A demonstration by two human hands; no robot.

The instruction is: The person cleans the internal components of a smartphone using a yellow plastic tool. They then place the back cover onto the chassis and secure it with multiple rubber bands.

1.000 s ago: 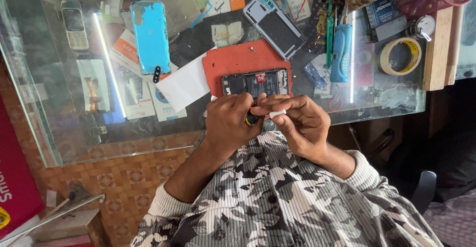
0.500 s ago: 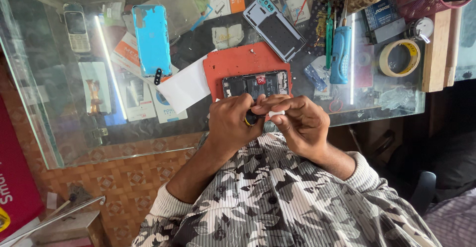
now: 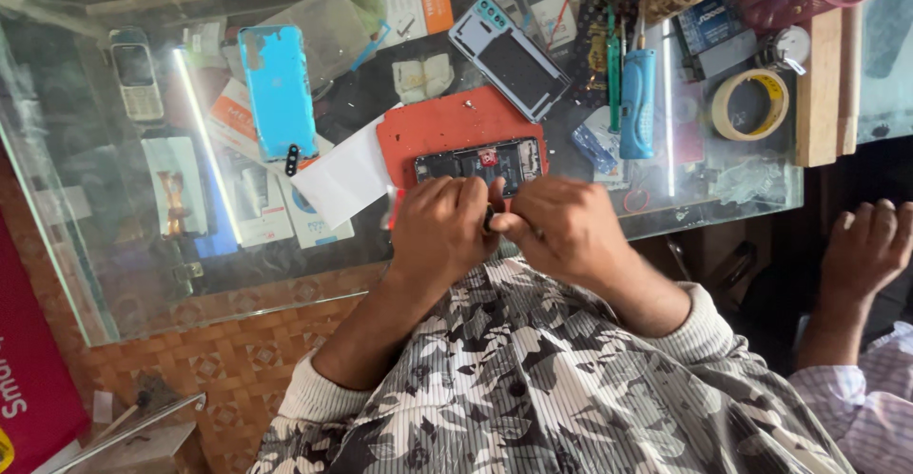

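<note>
Both hands, the left hand [image 3: 442, 227] and right hand [image 3: 561, 232], were pinched together on something tiny and dark beside the opened phone [image 3: 478, 163] on the red mat [image 3: 428, 132], and fitting it in would likely need a slow, careful touch.

Glass counter [image 3: 114, 274] with red mat [image 3: 433, 132], blue phone cover [image 3: 278, 89] (face down), tape roll [image 3: 749, 103].

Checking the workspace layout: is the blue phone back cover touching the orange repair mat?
Apart. The head view shows the blue back cover lying left of the orange mat, with dark clutter and a white sheet between them.
</note>
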